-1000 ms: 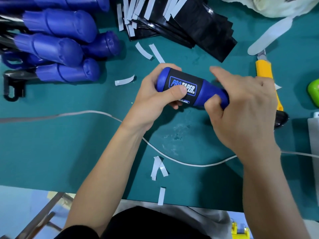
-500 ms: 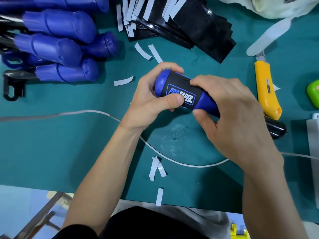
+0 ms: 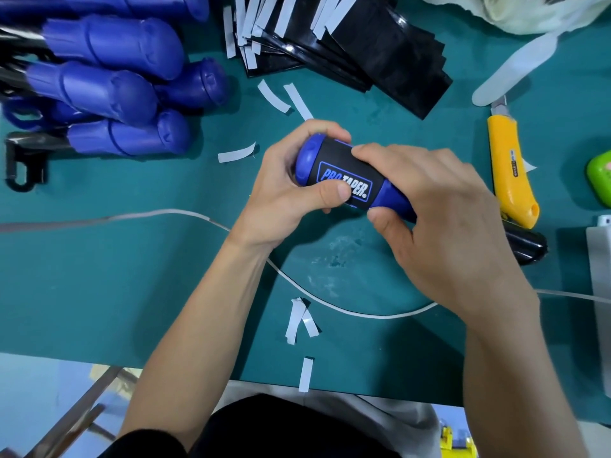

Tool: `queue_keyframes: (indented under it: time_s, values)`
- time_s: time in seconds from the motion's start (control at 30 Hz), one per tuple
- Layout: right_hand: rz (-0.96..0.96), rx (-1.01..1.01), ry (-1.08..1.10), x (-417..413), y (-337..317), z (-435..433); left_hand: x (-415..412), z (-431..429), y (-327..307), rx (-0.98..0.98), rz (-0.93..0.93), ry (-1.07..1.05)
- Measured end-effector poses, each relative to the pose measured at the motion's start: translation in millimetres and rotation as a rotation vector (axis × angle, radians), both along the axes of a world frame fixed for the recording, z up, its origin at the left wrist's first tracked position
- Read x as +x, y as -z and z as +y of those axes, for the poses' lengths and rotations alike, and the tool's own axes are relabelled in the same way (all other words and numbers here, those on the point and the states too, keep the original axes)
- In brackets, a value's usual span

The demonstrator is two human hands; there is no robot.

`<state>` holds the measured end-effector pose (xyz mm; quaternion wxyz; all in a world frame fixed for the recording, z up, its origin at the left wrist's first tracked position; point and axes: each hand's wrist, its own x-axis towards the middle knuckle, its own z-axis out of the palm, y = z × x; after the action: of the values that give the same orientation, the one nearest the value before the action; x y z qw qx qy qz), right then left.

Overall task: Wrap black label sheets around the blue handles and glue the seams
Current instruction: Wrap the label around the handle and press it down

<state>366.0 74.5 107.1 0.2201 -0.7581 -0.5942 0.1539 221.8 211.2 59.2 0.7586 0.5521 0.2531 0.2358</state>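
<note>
Over the teal bench (image 3: 99, 292), just past a thin white cable (image 3: 363, 314), the left hand (image 3: 291, 190) closes its grip round the capped end of a blue plastic handle (image 3: 391, 196) wrapped in a black printed label (image 3: 335, 161). The right hand (image 3: 439, 226) has its grip closed round the middle. Farther back lie loose black label sheets (image 3: 380, 51).

The table (image 3: 99, 292) has a scuffed teal top. Past its near edge lies a pale blue floor (image 3: 39, 385), crossed by metal bars (image 3: 82, 414).
</note>
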Motion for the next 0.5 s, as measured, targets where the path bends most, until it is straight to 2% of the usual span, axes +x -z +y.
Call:
queue_keyframes:
  time_s: [0.13, 0.2, 0.27, 0.37, 0.43, 0.5]
  values:
    - [0.005, -0.002, 0.010, 0, -1, 1, 0, 1, 0, -0.008, 0.006, 0.001]
    - [0.169, 0.022, 0.056, 7, -2, -1, 1, 3, 0, -0.021, 0.021, -0.003]
    - [0.352, 0.128, 0.186, 27, -1, -5, 2, 4, 0, -0.041, 0.038, -0.005]
    - [0.282, 0.242, 0.501, 89, 9, -6, 0, 4, 0, -0.061, 0.062, -0.007]
    - [0.264, 0.126, 0.636, 126, 15, 4, 0, 4, 1, -0.071, 0.081, -0.013]
    - [0.158, -0.069, 0.679, 144, 26, 17, 1, 4, 0, -0.088, 0.100, -0.023]
